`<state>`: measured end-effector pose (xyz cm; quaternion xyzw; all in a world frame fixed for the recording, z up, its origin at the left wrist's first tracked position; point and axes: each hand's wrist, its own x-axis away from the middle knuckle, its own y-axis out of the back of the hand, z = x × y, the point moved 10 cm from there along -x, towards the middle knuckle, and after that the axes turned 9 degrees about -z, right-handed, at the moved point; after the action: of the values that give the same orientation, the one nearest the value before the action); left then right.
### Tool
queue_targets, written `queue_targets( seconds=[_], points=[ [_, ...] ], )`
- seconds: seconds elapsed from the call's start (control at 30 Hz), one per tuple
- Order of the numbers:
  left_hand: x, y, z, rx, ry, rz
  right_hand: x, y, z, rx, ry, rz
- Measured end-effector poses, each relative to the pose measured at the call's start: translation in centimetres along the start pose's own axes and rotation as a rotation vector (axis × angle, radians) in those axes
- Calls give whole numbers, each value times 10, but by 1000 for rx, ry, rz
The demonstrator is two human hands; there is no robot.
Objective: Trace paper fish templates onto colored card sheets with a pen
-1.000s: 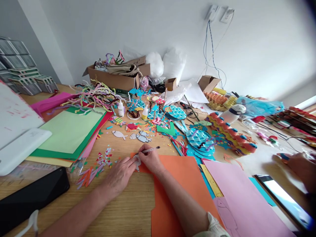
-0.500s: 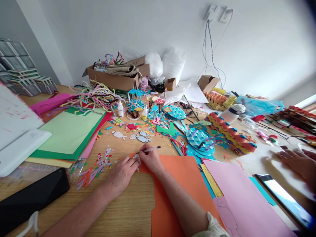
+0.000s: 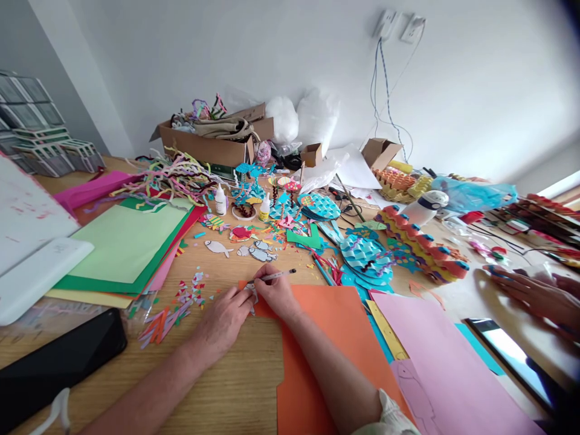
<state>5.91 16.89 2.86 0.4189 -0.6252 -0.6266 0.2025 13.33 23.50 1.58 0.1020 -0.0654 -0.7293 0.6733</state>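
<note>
- Head view, right hand (image 3: 274, 296): grip closed in a pinch, thumb and fingers around a pale pen (image 3: 283, 274); dark end raised, writing tip hard to make out among the fingers.
- Head view, left hand (image 3: 224, 317): fingers extended, tips resting on a small paper fish (image 3: 253, 307); thumb not clearly seen.
- Small paper fish: on the narrow left part of an orange sheet (image 3: 338, 344), between the two hands; partly covered by fingers, outline incomplete.
- Orange sheet: on the worktop (image 3: 240, 393), under the right forearm; cut off by the bottom edge.
- White paper fish (image 3: 218, 248): on the worktop beyond the hands, near other fish cutouts.
- Black phone (image 3: 67, 362): left, cut off by the frame.
- Pink sheet (image 3: 444, 350): right, lower end cut off.
- Another person's hand (image 3: 528, 293): far right, partly in shadow; its hold cannot be told.
</note>
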Motion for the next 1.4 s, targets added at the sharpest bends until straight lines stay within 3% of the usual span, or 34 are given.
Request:
queue_targets(
  seconds=[0.27, 1.17, 1.4],
  points=[
    [1, 0, 0, -1, -1, -12, 2, -5, -1, 47, 24, 29],
    [1, -1, 0, 24, -10, -48, -3, 8, 2, 128, 77, -66],
    [2, 2, 0, 36, -25, -108, -1, 9, 1, 126, 91, -57]
  ],
)
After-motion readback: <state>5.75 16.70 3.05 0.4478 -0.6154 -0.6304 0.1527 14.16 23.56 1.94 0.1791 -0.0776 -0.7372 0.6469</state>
